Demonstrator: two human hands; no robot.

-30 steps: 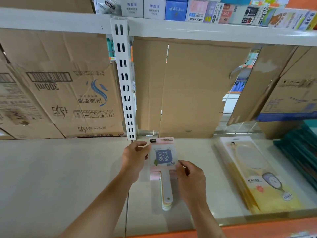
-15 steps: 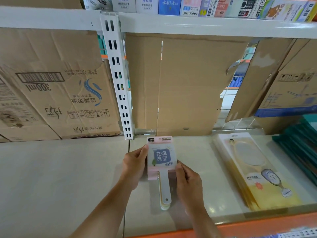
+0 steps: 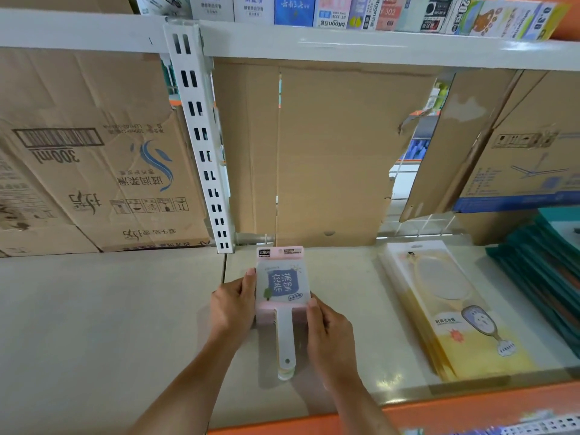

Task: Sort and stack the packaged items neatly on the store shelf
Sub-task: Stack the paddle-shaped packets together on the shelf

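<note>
Shelf (image 3: 94, 309): a pale board that carries everything, with cardboard panels (image 3: 329, 152) standing behind it.
Yellow packs (image 3: 455, 309): a flat pile well to the right, handles toward the front.
Pink mirror packs (image 3: 282, 287): a small pile lying flat near the shelf's middle. The header faces the back and the handles are slightly fanned at the front.
Left hand (image 3: 232, 306): grips the pile's left edge, thumb up along the side.
Right hand (image 3: 329, 328): pinches the lower right corner.
Step in hand: most likely squaring the pile.
Doing it well: squeeze both sides evenly, nudge the splayed handles into line, and keep the pile parallel to the yellow packs with a gap between them.
</note>
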